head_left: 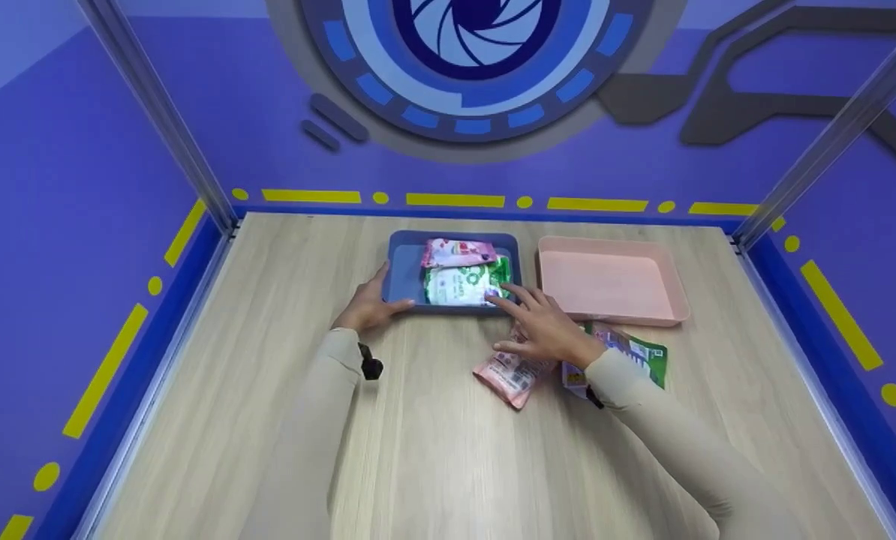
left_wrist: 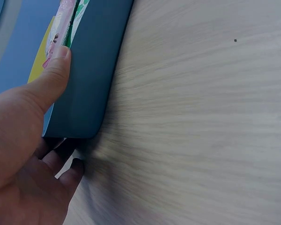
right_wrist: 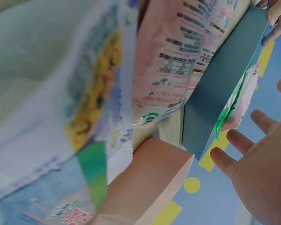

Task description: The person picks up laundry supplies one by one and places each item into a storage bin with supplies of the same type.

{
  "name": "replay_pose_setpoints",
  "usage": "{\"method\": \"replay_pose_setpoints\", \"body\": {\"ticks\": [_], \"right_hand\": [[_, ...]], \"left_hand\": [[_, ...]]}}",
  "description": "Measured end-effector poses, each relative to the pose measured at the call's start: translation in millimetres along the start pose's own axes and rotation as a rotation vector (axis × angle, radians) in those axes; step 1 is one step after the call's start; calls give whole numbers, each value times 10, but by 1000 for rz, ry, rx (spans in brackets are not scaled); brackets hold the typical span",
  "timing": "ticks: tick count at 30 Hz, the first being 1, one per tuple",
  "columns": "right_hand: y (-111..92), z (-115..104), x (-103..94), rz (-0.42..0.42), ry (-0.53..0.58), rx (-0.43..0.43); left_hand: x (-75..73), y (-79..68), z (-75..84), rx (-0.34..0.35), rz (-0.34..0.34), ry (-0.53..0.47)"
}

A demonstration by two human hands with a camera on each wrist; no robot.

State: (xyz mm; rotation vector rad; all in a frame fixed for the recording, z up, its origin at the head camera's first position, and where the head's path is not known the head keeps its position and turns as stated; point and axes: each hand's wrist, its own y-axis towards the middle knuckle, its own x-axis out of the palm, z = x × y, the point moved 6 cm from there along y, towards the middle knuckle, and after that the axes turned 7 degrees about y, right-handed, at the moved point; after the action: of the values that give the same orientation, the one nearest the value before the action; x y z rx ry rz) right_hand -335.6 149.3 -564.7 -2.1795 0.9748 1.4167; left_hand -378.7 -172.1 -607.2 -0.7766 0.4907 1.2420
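Observation:
My left hand (head_left: 364, 309) grips the left front corner of a blue tray (head_left: 405, 276). In the left wrist view its thumb (left_wrist: 56, 70) lies over the rim, with the other fingers around the corner. Inside the tray, a pink packet (head_left: 452, 252) overlaps a green-and-white packet (head_left: 454, 286). My right hand (head_left: 551, 330), fingers spread, hovers by the tray's right front corner and holds nothing. Below it on the table lies another pink packet (head_left: 509, 380), its upper part hidden by the hand.
A pink tray (head_left: 614, 289) stands to the right of the blue one, with bare floor showing. In front of it, partly under the right forearm, lie purple and green packets (head_left: 652, 358). Blue panels (head_left: 208, 150) close in the wooden table at the back and sides.

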Motion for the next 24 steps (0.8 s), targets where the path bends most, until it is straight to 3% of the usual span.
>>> {"method": "replay_pose_setpoints", "body": {"ticks": [9, 24], "right_hand": [[-109, -34, 42, -13, 3, 15], [-249, -54, 146, -111, 41, 37]], "left_hand": [[-7, -13, 27, 27, 1, -23], [-6, 18, 22, 46, -4, -11]]}}
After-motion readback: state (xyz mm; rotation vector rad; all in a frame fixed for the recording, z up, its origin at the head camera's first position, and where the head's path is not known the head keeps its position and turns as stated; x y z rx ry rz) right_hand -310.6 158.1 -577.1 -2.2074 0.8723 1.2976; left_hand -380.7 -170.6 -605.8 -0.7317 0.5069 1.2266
